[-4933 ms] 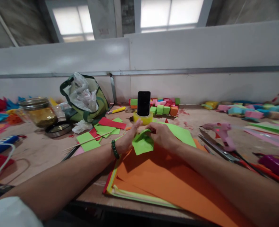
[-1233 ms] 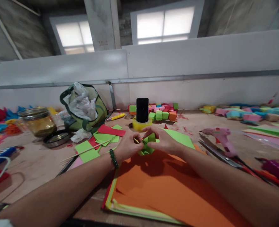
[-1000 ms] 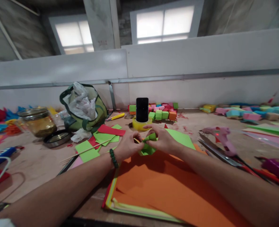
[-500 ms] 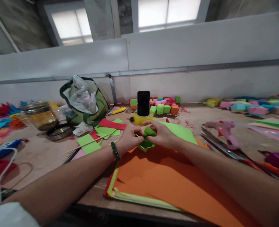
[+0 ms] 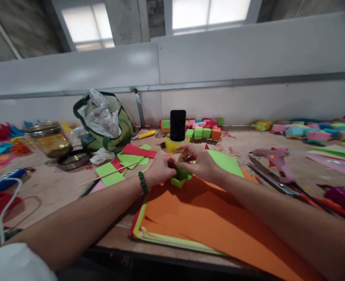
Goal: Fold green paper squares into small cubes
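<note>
Both my hands meet over a small green folded paper piece (image 5: 180,177), now box-like, at the far edge of a stack of orange paper sheets (image 5: 201,222). My left hand (image 5: 160,169), with a green bead bracelet at the wrist, pinches the piece from the left with closed fingers. From the right, my right hand (image 5: 200,163) grips it, fingers curled over its top. A green paper sheet (image 5: 223,162) lies just behind my right hand. A black phone (image 5: 177,125) stands upright in a yellow tape roll (image 5: 172,145) right beyond my fingers.
A pink glue gun (image 5: 274,158) and scissors (image 5: 270,181) lie at the right. Green and red paper scraps (image 5: 130,158) and a thin stick lie left of my hands. A green bag (image 5: 105,123), a glass jar (image 5: 49,138) and coloured paper cubes (image 5: 203,130) sit along the white wall.
Since the first frame the flat green sheet has been folded down into a small compact box-like piece. In the last half second my hands pressed it lower onto the orange stack.
</note>
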### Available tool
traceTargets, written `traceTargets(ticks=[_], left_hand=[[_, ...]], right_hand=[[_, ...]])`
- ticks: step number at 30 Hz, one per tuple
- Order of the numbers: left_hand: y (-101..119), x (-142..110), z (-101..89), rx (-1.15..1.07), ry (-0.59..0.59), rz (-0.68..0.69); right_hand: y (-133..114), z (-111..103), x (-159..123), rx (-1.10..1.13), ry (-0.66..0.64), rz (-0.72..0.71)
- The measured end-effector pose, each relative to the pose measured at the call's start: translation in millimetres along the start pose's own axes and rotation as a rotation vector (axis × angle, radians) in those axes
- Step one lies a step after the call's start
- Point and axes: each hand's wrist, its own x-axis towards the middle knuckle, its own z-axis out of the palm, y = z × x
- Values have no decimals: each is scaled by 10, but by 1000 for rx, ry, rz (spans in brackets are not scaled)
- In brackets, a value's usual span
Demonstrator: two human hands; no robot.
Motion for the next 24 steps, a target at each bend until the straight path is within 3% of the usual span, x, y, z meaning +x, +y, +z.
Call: traceTargets(ticks=[3, 9, 12, 14, 16, 18, 20, 24], left_hand=[[7, -1, -1, 12, -8, -13], [14, -1, 3, 70, 37, -7], [-16, 22, -17, 105, 98, 8], [-42, 50, -47, 128, 165, 17], [-59, 75, -76, 149, 238, 28], [-61, 84, -89, 164, 283, 37], [-57, 74, -80, 168, 290, 35], [-75, 44, -24, 153, 262, 20]], right_hand=[[-45, -8, 8, 111, 49, 60], [4, 22, -5, 24, -4, 63], [2, 0, 24, 91, 129, 104], [-7, -33, 53, 83, 207, 231], [-12, -55, 71, 61, 137, 423], [-9, -52, 70, 78, -14, 555], [7, -30, 56, 112, -99, 579], [69, 11, 36, 125, -77, 577]])
